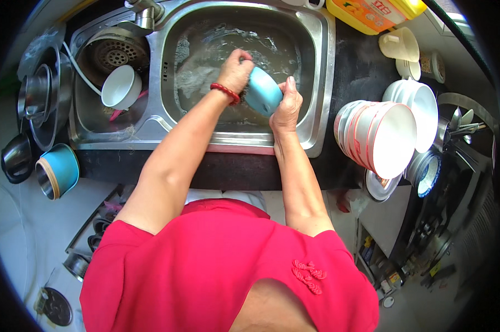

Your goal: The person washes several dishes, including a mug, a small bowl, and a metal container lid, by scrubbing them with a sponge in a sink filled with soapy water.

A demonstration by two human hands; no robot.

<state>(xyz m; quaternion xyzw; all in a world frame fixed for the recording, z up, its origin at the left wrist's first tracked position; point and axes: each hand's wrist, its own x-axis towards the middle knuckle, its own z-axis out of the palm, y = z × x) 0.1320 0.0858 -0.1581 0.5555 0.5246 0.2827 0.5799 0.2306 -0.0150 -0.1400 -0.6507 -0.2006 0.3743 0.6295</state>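
A light-blue bowl [263,92] is tilted on its side above the cloudy, sudsy water in the large steel sink basin [322,83]. My right hand [288,106] grips it from the right, with the thumb raised along its side. At the bowl's left, by its mouth, is my left hand [235,71], its fingers curled and a red bead bracelet [225,92] on the wrist. A bit of something dark and rough shows under that hand; whether the hand holds it cannot be made out. The bowl's inside is turned away from view.
The smaller basin holds a white bowl [121,87] and a perforated metal pot insert [117,54]; a faucet [144,16] stands behind. Stacked bowls [393,141] crowd the right counter near a yellow detergent jug [370,14]. Metal basins [52,99] and a blue container [61,168] are left.
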